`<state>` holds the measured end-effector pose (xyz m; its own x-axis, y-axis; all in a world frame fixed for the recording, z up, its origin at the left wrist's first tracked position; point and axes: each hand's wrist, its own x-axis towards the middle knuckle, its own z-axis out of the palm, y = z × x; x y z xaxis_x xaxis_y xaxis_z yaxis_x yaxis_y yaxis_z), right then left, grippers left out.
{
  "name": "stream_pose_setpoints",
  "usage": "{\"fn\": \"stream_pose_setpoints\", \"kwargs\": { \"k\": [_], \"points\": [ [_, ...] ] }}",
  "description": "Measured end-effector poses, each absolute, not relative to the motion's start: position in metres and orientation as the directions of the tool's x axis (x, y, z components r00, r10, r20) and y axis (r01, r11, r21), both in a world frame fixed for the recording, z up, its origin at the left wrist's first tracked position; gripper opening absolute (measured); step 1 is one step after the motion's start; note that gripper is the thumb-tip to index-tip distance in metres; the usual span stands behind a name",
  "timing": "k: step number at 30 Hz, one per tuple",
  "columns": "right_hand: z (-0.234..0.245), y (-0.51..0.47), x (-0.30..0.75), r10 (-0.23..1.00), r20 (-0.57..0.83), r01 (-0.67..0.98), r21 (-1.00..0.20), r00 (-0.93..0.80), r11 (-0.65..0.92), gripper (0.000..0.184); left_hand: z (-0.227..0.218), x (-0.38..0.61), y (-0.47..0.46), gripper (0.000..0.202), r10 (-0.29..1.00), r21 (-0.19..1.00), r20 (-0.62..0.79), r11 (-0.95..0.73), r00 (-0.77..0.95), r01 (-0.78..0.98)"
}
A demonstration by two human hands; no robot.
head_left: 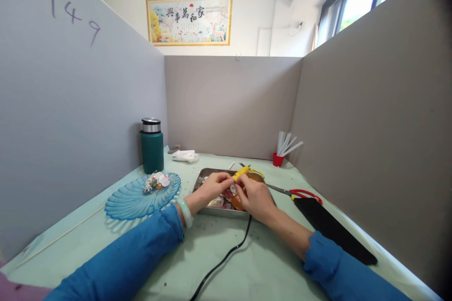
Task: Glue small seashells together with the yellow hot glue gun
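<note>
Over the metal tray (222, 214), at the centre of the counter (275, 263), the left hand (214, 185) comes in from eight o'clock and the right hand (259, 197) from four, their fingertips meeting above the loose pieces; the fingers of both hands are curled inward, but whether either is gripping anything I cannot tell, as the tips hide what lies between. A small white piece (233, 189) shows just below the fingertips, and a yellow object (241, 172) rises from behind them. For fine fingertip work like this, a light, steady pinch should serve best, with both forearms low and the hands over the tray so that anything dropped lands inside it. The black cord (235, 248), running from the tray's near edge towards six o'clock, is best kept clear of the sleeves. The yellow object's long axis lies roughly from eight to two o'clock, its visible end pointing at two, up and away from the person; its near end is covered by the fingers, so which end is the front cannot be told. The white piece looks too small to give a clear axis.
</note>
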<state>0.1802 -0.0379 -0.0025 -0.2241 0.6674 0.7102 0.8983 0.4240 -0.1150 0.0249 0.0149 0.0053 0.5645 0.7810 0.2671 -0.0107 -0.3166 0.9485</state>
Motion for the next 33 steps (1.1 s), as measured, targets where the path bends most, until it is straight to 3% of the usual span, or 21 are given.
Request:
{"fn": "stream_pose_setpoints", "kwargs": {
  "k": [33],
  "points": [
    [-0.0021,-0.0380,0.1799,0.676,0.696,0.895,-0.109,-0.241,0.432,0.017,0.0042,0.0256,0.0153,0.033,0.787,0.953,0.244,-0.303,0.567,0.011]
  ]
}}
